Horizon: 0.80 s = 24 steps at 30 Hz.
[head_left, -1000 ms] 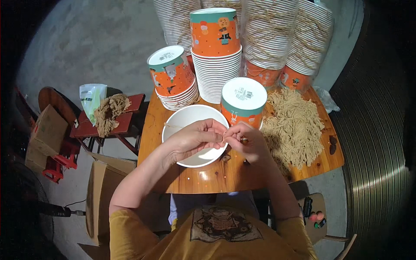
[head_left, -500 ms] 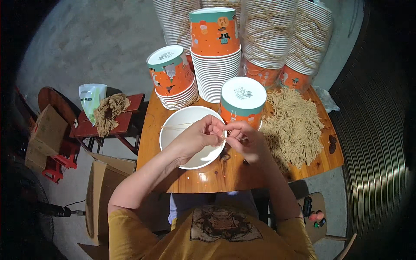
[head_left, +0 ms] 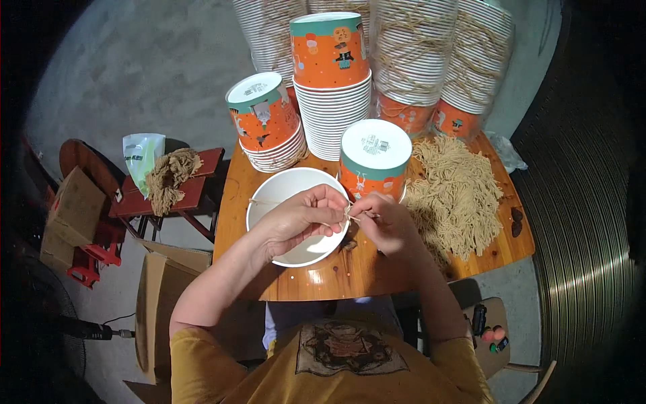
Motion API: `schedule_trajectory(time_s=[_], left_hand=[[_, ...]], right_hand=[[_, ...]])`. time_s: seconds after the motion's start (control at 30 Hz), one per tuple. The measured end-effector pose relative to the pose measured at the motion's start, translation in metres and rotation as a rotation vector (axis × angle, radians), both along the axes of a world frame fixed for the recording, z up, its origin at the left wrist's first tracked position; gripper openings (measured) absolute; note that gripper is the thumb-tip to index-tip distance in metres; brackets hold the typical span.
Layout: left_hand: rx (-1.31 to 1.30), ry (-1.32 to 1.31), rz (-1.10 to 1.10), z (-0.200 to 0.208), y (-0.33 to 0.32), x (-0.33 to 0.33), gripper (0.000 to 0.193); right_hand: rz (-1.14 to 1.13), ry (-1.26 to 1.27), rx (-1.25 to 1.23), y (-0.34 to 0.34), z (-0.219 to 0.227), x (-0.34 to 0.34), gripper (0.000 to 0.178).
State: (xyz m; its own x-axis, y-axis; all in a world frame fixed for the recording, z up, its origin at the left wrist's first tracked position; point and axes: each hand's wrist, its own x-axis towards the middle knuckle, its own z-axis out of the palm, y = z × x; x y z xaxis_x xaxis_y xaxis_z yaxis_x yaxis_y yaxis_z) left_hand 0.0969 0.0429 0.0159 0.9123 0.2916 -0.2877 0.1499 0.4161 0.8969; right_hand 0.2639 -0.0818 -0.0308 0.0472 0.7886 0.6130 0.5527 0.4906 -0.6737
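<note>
Head view: left hand (head_left: 308, 217) and right hand (head_left: 385, 222) pinch thin cord (head_left: 349, 213) between fingertips, near three o'clock of the white tub (head_left: 274, 186) — short grip, even tension advisable. Cord pile (head_left: 464, 202) lies farther out, three o'clock on the tabletop (head_left: 330, 286).

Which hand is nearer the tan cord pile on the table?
Right. The right hand is just left of the tan cord pile; the left hand is farther left, over the white bowl.
</note>
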Motion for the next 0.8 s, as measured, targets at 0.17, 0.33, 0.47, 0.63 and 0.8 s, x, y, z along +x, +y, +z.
schedule_trajectory(time_s=[0.17,0.33,0.47,0.63,0.8], left_hand=[[0.031,0.031,0.045,-0.001,-0.004,0.003,0.017],[0.174,0.024,0.015,0.000,-0.007,0.004,0.020],[0.463,0.071,0.075,-0.008,-0.009,0.004,0.017],[0.380,0.000,0.171,-0.006,-0.009,0.002,0.010],[0.267,-0.014,0.165,-0.005,-0.008,0.008,0.007]], right_hand=[[-0.042,0.060,0.069,-0.003,0.004,-0.011,0.016],[-0.146,-0.057,0.014,-0.003,-0.001,-0.008,0.010],[-0.078,0.043,0.038,0.000,-0.004,-0.002,0.012],[-0.031,0.127,0.037,0.002,0.007,0.001,0.011],[-0.065,-0.139,-0.079,0.007,0.043,0.004,0.013]])
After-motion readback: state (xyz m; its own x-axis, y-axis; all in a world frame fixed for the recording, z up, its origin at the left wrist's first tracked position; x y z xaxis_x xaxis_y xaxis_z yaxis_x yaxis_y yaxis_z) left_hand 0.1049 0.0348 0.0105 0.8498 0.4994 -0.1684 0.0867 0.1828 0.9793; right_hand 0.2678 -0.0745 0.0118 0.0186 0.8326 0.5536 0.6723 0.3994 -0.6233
